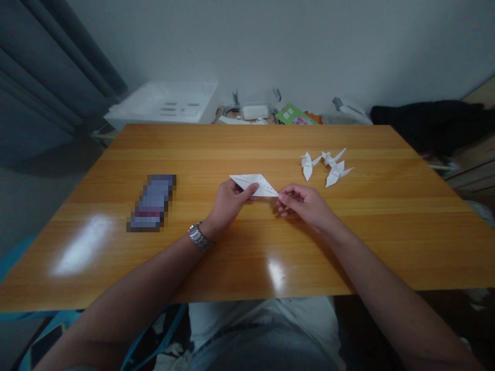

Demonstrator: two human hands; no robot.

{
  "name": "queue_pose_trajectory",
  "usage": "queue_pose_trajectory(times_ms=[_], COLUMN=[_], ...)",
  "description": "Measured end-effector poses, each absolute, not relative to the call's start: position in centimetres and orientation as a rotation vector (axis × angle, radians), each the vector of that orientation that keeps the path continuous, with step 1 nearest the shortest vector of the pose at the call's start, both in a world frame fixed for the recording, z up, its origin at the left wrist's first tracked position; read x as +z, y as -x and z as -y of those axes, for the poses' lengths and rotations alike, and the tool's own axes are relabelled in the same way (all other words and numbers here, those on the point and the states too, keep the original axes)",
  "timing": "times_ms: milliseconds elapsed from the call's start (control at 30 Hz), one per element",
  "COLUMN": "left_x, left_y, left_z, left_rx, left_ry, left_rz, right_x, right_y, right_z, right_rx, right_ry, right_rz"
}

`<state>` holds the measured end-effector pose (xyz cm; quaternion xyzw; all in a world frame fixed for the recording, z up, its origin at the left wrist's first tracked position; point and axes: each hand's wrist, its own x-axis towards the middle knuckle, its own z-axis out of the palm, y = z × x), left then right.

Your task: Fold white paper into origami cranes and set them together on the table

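A white sheet of paper folded into a long flat kite shape [255, 183] lies on the wooden table [240, 257] in front of me. My left hand [228, 203], with a metal watch on the wrist, pinches the lower edge of the paper near its middle. My right hand [303, 203] pinches the paper's right tip with fingers pressed together. Both hands rest on the tabletop.
Two or three finished white paper cranes [327, 166] sit on the table to the right, beyond my right hand. A flat blurred rectangular object [152, 202] lies to the left. Behind the table stand a white box [162, 103], cluttered items and a dark cloth [429, 121].
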<state>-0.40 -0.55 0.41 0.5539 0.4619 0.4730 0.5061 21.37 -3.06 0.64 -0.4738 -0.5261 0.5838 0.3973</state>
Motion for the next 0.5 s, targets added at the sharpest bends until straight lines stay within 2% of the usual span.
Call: queue_pose_trajectory(times_ms=[500], left_x=[0.27], left_y=[0.80], left_z=[0.06], left_rx=[1.088], left_ry=[-1.306], left_rz=[-1.067], right_x=[0.87], right_y=[-21.44], right_z=[3.05], right_rx=[1.604], right_ry=[1.199], right_rz=[1.440])
